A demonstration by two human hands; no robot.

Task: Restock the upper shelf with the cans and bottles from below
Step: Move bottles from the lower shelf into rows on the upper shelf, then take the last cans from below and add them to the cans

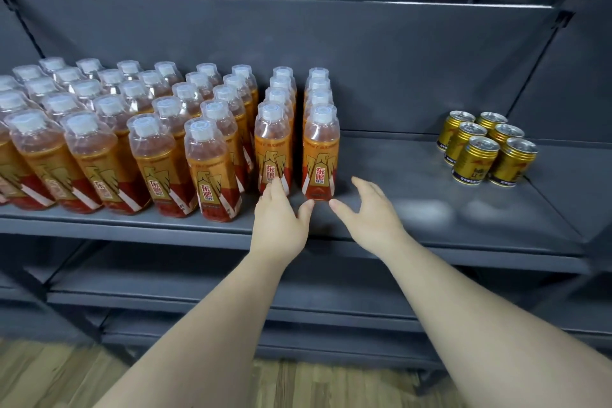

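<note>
Several rows of orange drink bottles with clear caps fill the left and middle of the dark grey upper shelf (414,195). The front bottle (320,156) of the rightmost row stands upright near the shelf's front edge. My left hand (281,222) reaches in at its base, fingers straight and touching the neighbouring front bottle (273,149), thumb near the rightmost bottle's foot. My right hand (371,212) hovers open just right of that bottle, holding nothing. Several gold cans (486,149) stand grouped at the shelf's right end.
Bare shelf surface lies between the bottle rows and the cans. Lower grey shelves (231,295) sit beneath, with no goods visible on them. Wooden floor (49,374) shows at the bottom. Slanted shelf brackets frame both sides.
</note>
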